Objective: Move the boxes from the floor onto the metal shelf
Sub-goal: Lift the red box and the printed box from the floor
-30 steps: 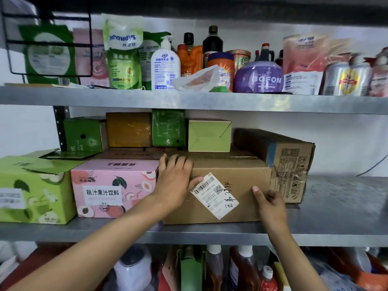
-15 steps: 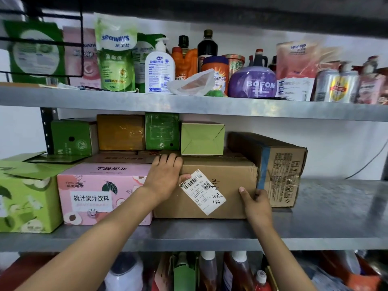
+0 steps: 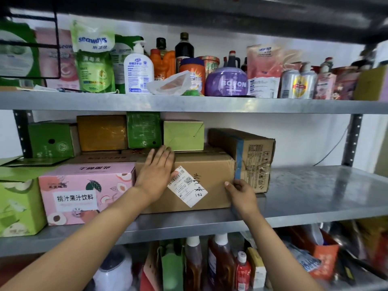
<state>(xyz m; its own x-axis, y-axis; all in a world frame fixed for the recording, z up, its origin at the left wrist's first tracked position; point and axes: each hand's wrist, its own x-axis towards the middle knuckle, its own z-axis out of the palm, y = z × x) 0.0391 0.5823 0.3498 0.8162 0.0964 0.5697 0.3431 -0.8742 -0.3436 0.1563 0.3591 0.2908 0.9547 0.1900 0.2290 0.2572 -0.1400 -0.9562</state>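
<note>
A brown cardboard box (image 3: 212, 185) with a white shipping label stands on the middle level of the metal shelf (image 3: 315, 192). My left hand (image 3: 155, 175) lies flat on the box's front face, left of the label, fingertips reaching the top edge. My right hand (image 3: 241, 192) grips the box's front right corner, thumb on the front and fingers around the side. The box sits between a pink juice carton (image 3: 84, 192) and a taped brown carton (image 3: 254, 156), touching both.
A light green carton (image 3: 19, 206) stands at the far left. Several small green and yellow boxes (image 3: 182, 135) are stacked behind. Bottles and pouches (image 3: 138, 68) crowd the upper level, more bottles (image 3: 220, 265) the level below. Bare shelf lies to the right.
The brown box has slid deeper onto the shelf, leaving more bare metal in front. My left hand went from curled over the top edge to flat on the front.
</note>
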